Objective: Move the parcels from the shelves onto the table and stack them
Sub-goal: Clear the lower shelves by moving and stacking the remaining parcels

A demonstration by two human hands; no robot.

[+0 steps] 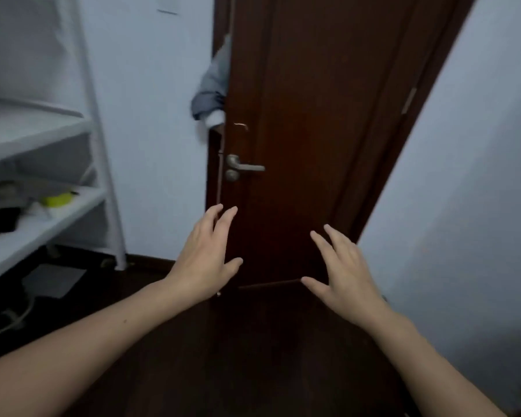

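Observation:
My left hand [206,260] and my right hand [345,272] are stretched out in front of me, fingers spread and straight, holding nothing. They hover over the dark floor in front of a brown door. A white shelf unit [97,164] stands at the left. On its middle shelf lie a yellow-green object [57,200], a black item [3,219] and some blurred things. A grey flat parcel [53,279] lies low under the shelves. No table is in view.
The dark brown door [313,115] with a metal handle [244,167] is straight ahead. Grey-blue clothing [212,91] hangs beside its left edge. Pale walls stand on both sides. White cables [15,320] lie on the floor at the lower left.

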